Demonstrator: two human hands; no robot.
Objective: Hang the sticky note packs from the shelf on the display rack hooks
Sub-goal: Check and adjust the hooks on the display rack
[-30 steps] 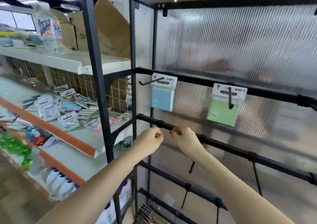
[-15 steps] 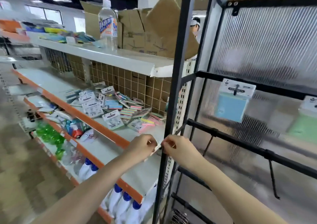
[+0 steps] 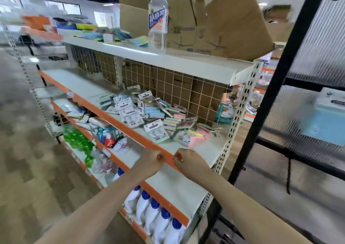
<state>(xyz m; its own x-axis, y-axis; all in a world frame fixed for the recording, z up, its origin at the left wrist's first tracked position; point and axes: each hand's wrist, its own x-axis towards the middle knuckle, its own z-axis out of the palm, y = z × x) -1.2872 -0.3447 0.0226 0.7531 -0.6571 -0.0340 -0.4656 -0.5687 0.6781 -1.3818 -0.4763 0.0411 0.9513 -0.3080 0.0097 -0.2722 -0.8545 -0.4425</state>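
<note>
Both hands, the left hand [image 3: 153, 158] and the right hand [image 3: 183, 159], hover with fingers curled into loose fists, holding nothing, close together over the orange front edge of the white metal shelf [image 3: 186, 146]. The pile of pastel sticky note packs with white header cards [image 3: 149, 116] lies on that shelf beyond them. A blue pack [image 3: 324, 124] hangs on the black-framed display rack [image 3: 261, 94] at right.

Both fists, left hand [image 3: 153, 157] and right hand [image 3: 183, 158], are curled near each other over the orange front edge of the shelf [image 3: 197, 148], empty, with sticky note packs [image 3: 149, 113] heaped farther back and display rack [image 3: 265, 98] at right.
</note>
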